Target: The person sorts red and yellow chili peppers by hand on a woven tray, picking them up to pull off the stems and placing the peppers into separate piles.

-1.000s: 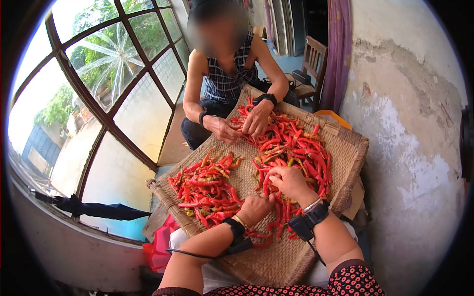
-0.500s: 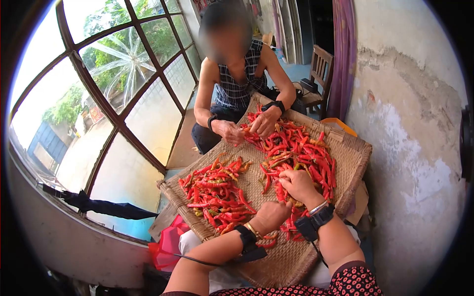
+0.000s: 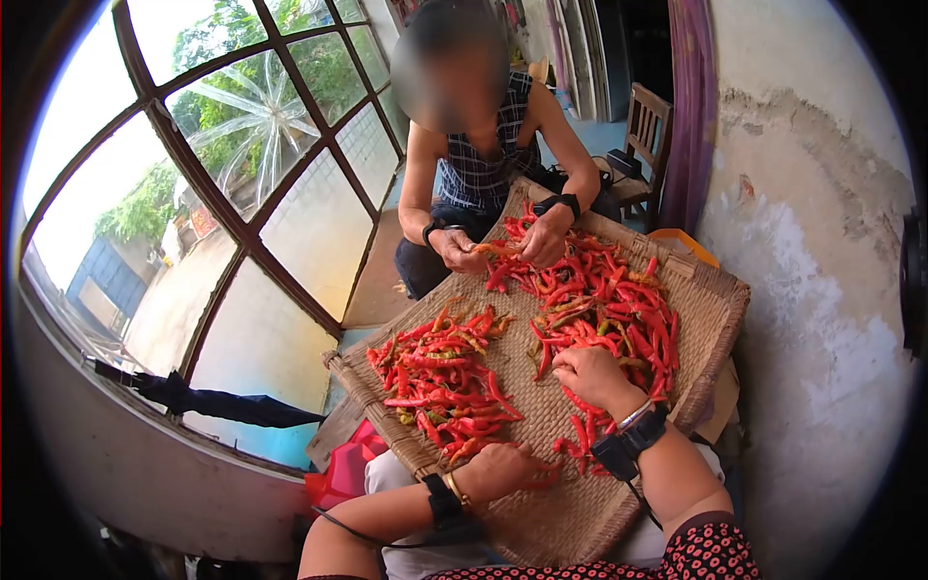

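My left hand (image 3: 499, 471) reaches in palm-down, fingers partly curled, at the near end of the left pepper pile (image 3: 447, 379). My right hand (image 3: 596, 375) bends inward, fingers curled toward the thumb, beside the right pepper pile (image 3: 619, 307) on the woven tray (image 3: 541, 418); I can't tell whether either grips a pepper.

No readable text
No label, brand, number or sign can be read, neither on the black device (image 3: 619, 449) at the wrist of the right hand (image 3: 595, 377) nor on the black strap (image 3: 444, 500) at the wrist of the left hand (image 3: 496, 472).
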`<act>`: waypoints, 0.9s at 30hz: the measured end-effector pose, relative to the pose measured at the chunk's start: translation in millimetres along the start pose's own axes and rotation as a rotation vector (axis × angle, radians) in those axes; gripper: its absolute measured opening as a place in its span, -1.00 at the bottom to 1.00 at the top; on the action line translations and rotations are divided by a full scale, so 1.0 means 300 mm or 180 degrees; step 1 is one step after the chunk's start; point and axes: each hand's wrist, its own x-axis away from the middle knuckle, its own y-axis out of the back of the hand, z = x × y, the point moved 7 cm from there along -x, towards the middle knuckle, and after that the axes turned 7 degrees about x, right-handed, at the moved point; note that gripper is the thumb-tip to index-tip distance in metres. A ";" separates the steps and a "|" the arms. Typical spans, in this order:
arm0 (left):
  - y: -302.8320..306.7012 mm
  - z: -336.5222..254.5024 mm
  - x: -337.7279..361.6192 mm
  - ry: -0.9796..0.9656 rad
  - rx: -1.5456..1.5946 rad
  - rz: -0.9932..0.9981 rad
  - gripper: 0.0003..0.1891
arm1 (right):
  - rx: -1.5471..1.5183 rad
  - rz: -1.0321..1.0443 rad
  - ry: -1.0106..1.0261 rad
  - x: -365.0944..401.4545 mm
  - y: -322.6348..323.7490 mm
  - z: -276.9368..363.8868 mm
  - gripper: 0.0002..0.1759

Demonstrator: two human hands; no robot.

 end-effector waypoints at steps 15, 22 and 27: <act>-0.013 0.051 -0.049 -0.0525 -0.0203 0.0421 -0.68 | 0.0451 0.0459 0.0484 0.033 -0.096 0.052 -0.75; 0.173 0.251 -0.114 0.0413 0.1369 -0.0873 -0.81 | -0.0256 0.0516 0.0350 0.018 -0.106 0.070 -0.74; 0.176 0.325 -0.075 0.0411 0.2018 -0.1141 -0.84 | -0.0363 0.0668 0.0584 0.022 -0.114 0.104 -0.72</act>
